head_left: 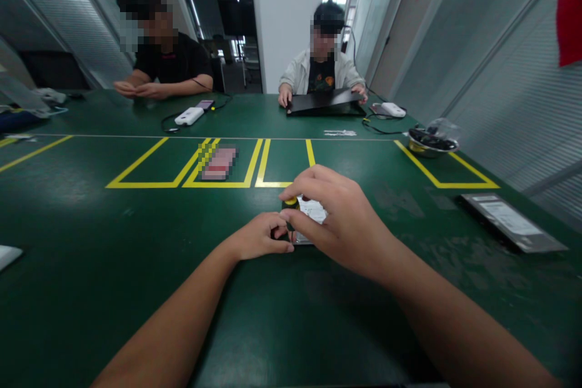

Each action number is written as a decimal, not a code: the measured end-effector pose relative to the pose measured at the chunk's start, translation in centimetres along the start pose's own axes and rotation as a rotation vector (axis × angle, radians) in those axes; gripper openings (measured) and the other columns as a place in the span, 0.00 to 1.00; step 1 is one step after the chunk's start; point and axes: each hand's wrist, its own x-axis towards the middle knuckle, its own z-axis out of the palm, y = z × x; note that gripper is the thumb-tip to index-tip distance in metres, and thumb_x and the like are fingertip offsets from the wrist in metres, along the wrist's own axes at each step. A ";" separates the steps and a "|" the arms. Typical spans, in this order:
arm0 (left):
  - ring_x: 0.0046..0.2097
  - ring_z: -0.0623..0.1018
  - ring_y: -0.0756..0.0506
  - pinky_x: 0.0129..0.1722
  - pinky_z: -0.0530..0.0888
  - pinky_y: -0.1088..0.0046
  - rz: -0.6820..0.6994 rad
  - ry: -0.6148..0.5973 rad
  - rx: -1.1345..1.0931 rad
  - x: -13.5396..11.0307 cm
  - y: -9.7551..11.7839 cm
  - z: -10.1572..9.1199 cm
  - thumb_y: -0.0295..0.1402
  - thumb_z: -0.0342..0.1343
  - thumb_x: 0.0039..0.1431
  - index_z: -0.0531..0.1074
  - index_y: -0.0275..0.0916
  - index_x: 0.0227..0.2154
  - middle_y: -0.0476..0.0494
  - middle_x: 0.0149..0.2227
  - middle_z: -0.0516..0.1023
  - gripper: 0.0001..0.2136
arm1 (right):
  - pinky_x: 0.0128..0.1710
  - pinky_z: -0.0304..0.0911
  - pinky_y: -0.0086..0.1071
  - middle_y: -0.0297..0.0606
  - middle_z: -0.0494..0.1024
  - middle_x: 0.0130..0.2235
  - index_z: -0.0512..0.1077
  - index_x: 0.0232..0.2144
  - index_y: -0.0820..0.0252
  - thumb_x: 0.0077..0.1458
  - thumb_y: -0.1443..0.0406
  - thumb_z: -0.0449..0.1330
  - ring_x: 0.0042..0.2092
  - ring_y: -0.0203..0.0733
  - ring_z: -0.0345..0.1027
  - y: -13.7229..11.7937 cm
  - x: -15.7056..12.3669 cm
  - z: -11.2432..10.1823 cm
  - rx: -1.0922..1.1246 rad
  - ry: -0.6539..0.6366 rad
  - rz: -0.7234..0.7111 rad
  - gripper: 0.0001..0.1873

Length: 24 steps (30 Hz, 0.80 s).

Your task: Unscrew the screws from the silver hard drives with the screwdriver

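Note:
Both my hands meet over a small flat device with a silvery label that lies on the green table. My left hand is curled, its fingers closed against the device's left edge. My right hand arches over the device, fingers bent, and pinches a small tool with a yellow top at its upper left corner. Most of the device is hidden under my hands.
Yellow tape boxes mark the table ahead, one with a pinkish item. A flat grey packet lies at right, a metal bowl beyond it. Two people sit across; one holds a dark laptop. White chargers and cables lie near them.

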 end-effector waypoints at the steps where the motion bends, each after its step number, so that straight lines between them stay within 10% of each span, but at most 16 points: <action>1: 0.33 0.69 0.49 0.32 0.65 0.74 0.007 0.002 -0.001 0.0 -0.1 0.0 0.37 0.61 0.51 0.70 0.36 0.29 0.51 0.28 0.69 0.10 | 0.42 0.60 0.32 0.39 0.75 0.39 0.73 0.38 0.59 0.57 0.67 0.59 0.42 0.39 0.67 0.0 0.0 0.0 -0.006 -0.001 0.006 0.06; 24: 0.29 0.64 0.52 0.30 0.61 0.76 0.072 0.012 0.012 0.1 -0.3 0.1 0.38 0.62 0.51 0.64 0.37 0.25 0.55 0.25 0.60 0.13 | 0.43 0.59 0.33 0.36 0.78 0.39 0.74 0.37 0.60 0.56 0.69 0.59 0.42 0.39 0.68 0.3 0.0 -0.4 -0.078 0.003 -0.006 0.06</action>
